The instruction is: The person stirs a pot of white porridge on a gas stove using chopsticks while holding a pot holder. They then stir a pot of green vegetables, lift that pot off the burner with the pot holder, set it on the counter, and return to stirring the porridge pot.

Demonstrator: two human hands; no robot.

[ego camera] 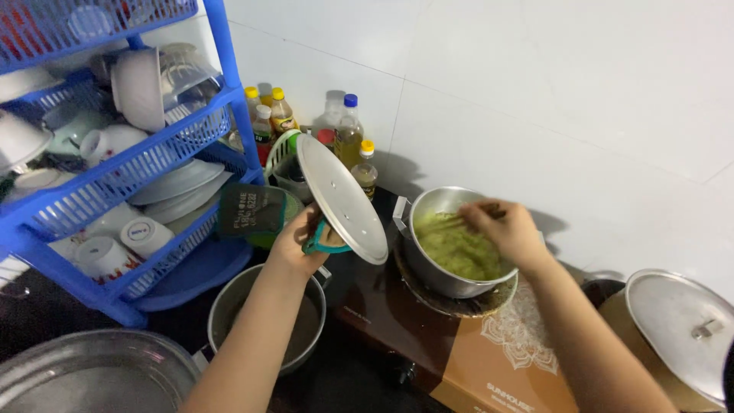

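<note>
The left hand grips a round metal lid by its teal handle, tilted up. The right hand reaches into a steel pot of green mash.

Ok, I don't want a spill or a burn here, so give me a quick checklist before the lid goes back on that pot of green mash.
1. Lid held firmly: ok; the left hand grips its handle through a teal cloth.
2. Lid clear of the pot: ok; it is held tilted beside it, to the left.
3. Right hand out of the pot: not ok; it is over the green mash, stirring.
4. Stirring tool out: cannot tell; blurred.
5. Pot seated on the stove: ok; it looks level.
6. Burner on or off: cannot tell.
</note>
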